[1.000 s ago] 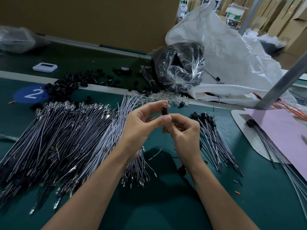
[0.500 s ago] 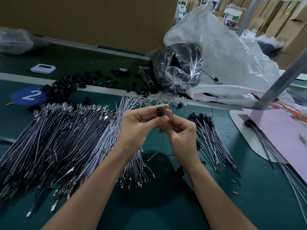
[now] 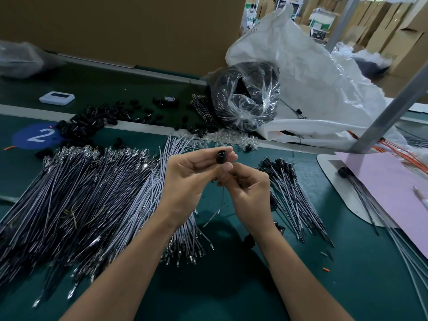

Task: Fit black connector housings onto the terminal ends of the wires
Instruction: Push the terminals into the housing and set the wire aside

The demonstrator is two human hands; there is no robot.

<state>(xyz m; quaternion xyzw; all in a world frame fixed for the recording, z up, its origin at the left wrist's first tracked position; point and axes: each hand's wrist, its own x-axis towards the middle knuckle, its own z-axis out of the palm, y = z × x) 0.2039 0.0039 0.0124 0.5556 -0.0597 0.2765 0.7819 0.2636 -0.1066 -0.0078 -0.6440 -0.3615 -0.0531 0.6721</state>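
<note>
My left hand (image 3: 190,177) pinches a small black connector housing (image 3: 221,157) between thumb and fingertips, its open end turned toward me. Just below it, my right hand (image 3: 249,193) has its fingers curled round a thin grey wire (image 3: 222,195) that hangs down from the housing. A large heap of bare grey wires with metal terminals (image 3: 76,195) lies to the left on the green table. A smaller bundle of wires fitted with black housings (image 3: 291,191) lies to the right. Loose black housings (image 3: 92,121) are scattered at the back left.
A clear plastic bag of black parts (image 3: 245,98) and a big white sack (image 3: 312,72) stand behind. Small clear parts (image 3: 227,137) lie by the rail. A pink sheet (image 3: 389,188) on a white board, a grey post (image 3: 389,112) and orange wires (image 3: 403,151) are at right. A white device (image 3: 56,97) sits back left.
The housing has turned from upright to showing its open end toward me. Both hands have shifted slightly lower and closer together.
</note>
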